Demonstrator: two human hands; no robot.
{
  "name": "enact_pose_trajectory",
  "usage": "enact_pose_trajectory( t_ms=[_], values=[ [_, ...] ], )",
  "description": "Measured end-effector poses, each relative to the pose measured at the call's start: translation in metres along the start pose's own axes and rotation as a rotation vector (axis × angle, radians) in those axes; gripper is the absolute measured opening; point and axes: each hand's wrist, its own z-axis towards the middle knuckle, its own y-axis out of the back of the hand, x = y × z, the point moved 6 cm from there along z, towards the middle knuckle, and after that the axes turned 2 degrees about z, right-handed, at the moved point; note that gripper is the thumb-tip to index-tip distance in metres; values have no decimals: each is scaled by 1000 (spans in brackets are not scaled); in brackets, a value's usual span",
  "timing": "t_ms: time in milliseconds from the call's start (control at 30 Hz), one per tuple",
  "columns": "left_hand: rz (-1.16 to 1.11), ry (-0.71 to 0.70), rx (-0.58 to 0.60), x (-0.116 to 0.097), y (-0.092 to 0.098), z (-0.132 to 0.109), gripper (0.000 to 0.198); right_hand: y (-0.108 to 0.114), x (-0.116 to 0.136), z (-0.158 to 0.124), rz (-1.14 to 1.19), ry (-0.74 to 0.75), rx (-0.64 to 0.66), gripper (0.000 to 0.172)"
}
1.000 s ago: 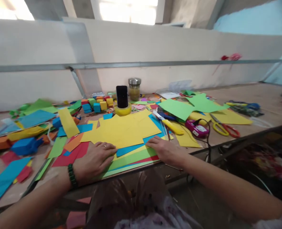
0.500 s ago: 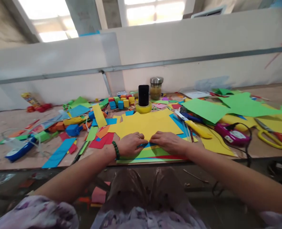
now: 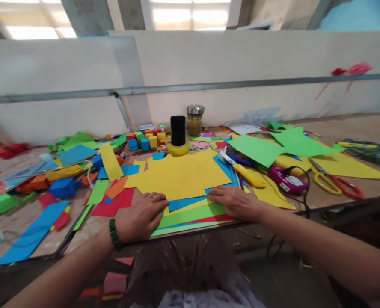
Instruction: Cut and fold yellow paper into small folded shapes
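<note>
A yellow paper cut-out (image 3: 177, 175) with stepped edges lies flat in the middle of the table. My left hand (image 3: 143, 216), with a ring and a green bead bracelet, rests palm down at the lower left of the paper stack, fingers laid out. On the other side, my right hand (image 3: 233, 201) lies over the sheets just right of the cut-out's lower edge, fingers extended. Between the hands, blue paper (image 3: 185, 203) and green sheets (image 3: 193, 218) show beneath the yellow piece. Neither hand grips anything that I can see.
A phone (image 3: 178, 130) stands in a yellow tape roll (image 3: 178, 149), near a lidded jar (image 3: 195, 122). To the right lie a yellow-handled cutter (image 3: 249, 175), a purple power adapter (image 3: 288, 179) and scissors (image 3: 337, 184). Paper blocks (image 3: 145, 141) and strips (image 3: 32, 233) cover the left.
My hands have moved apart from the cut-out's lower edge, left hand leftward and down, right hand slightly aside. The camera view has shifted to the right.
</note>
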Motion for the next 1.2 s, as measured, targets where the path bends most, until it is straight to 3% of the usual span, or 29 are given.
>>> enact_pose_trajectory(
  t_ms=[100,200,300,400,500,633,700,767,900,1000,1200],
  values=[
    [41,9,-1,1,4,-1,29,11,-19,-10,-42,-156,-84,37],
    [73,42,9,0,10,18,25,36,-61,-27,-228,-555,-199,31],
    [63,25,-22,-4,15,53,32,38,-100,-44,-284,-934,-54,41],
    [56,57,86,-4,2,90,39,34,-110,-47,-232,-978,-24,31],
    [46,97,179,-2,-12,114,55,41,-103,-55,-218,-987,-77,29],
    [-42,214,307,9,-21,128,83,67,-76,-85,-191,-933,-227,42],
    [-104,254,376,13,-24,131,88,81,-58,-108,-129,-909,-406,43],
    [-134,252,410,13,-26,133,84,81,-45,-133,-30,-986,-473,44],
    [-272,224,416,5,-30,129,63,62,-19,-167,329,-1160,-589,36],
    [-414,232,416,-1,-22,122,51,45,-4,-178,640,-1272,-681,46],
    [-615,92,564,-16,9,120,50,23,2,-171,940,-1232,-804,57]
  ],
)
